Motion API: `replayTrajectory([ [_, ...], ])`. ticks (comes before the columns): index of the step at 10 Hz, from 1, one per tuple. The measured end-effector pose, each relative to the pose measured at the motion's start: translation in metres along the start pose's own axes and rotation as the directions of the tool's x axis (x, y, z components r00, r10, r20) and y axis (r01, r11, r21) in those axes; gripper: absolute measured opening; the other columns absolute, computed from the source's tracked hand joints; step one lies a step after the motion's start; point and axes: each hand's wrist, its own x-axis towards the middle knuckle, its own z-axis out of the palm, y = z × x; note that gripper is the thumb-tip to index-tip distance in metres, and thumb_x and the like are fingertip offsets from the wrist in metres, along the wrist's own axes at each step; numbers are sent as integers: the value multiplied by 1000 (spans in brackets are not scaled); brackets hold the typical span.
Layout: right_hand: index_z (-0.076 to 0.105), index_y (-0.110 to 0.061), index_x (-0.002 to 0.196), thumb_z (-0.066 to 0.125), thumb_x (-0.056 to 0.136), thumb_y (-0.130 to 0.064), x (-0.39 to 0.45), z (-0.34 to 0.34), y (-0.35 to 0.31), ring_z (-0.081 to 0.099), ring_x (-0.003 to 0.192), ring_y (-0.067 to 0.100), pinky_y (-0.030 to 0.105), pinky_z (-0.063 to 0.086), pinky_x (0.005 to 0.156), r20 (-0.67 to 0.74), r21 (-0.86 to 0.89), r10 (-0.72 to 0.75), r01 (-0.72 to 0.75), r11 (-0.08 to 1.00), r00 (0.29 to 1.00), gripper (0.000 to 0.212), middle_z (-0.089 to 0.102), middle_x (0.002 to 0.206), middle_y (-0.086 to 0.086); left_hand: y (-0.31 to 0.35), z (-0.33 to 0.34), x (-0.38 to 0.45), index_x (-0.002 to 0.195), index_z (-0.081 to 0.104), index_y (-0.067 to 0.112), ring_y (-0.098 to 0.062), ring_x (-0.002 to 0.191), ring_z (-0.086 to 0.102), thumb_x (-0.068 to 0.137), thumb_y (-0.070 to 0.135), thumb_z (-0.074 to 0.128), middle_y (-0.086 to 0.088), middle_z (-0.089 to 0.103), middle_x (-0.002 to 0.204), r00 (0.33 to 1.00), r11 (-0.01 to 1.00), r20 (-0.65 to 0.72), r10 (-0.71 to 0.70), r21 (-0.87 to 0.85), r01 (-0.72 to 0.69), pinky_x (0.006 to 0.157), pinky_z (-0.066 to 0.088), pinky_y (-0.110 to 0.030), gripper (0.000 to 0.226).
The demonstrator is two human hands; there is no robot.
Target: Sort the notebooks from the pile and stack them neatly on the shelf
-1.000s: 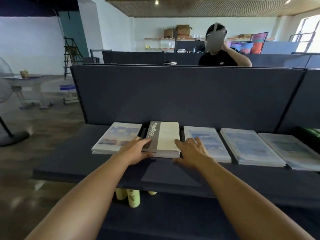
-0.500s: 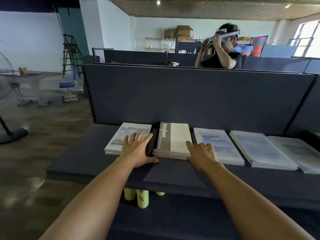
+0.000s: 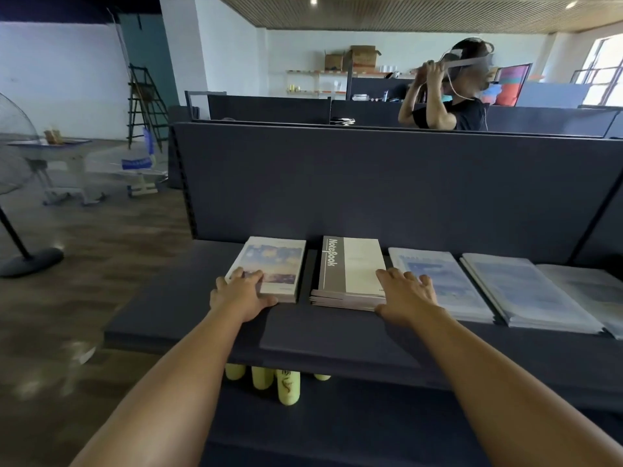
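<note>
Five stacks of notebooks lie side by side on the dark shelf [image 3: 175, 318]. At the left is a stack with a painted sky cover [image 3: 274, 262]; my left hand [image 3: 241, 294] rests on its near left corner, fingers spread flat on the cover and thumb along the front edge. Beside it is the grey-and-cream stack printed "NoteBook" [image 3: 352, 267]. My right hand [image 3: 406, 296] lies flat at that stack's near right corner, fingers reaching onto the blue-covered stack [image 3: 441, 281]. Two more pale blue stacks [image 3: 526, 291] [image 3: 593, 294] follow to the right.
A dark partition panel [image 3: 371, 183] rises right behind the stacks. Several yellow-green bottles [image 3: 288, 387] stand on the lower shelf under the edge. A standing fan [image 3: 20, 210] and a ladder [image 3: 145, 102] are at the left; a person [image 3: 451, 106] stands beyond the partition.
My left hand has slid left from the "NoteBook" stack's spine onto the sky-cover stack. My right hand stays at the "NoteBook" stack's right corner. The view has moved closer.
</note>
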Motion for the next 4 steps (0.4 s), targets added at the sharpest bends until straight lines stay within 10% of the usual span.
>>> replayTrajectory([
  [2,35,-22,135,59,87,-42,-5,2,-2,45,122,27,47,27,105,-37,-12,25,-25,1000,999,57,45,137,3,2,2,-1,151,15,36,-39,145,8,89,68,42,-3,7,160,1000,993,-6,12,120,-11,114,11,-56,75],
  [4,31,-21,140,57,90,-35,-15,8,-1,42,127,27,45,29,105,-107,27,27,-24,999,994,57,42,141,3,9,-1,0,150,19,31,-28,142,20,85,45,62,0,26,154,970,975,-99,222,9,-222,113,22,-46,80],
])
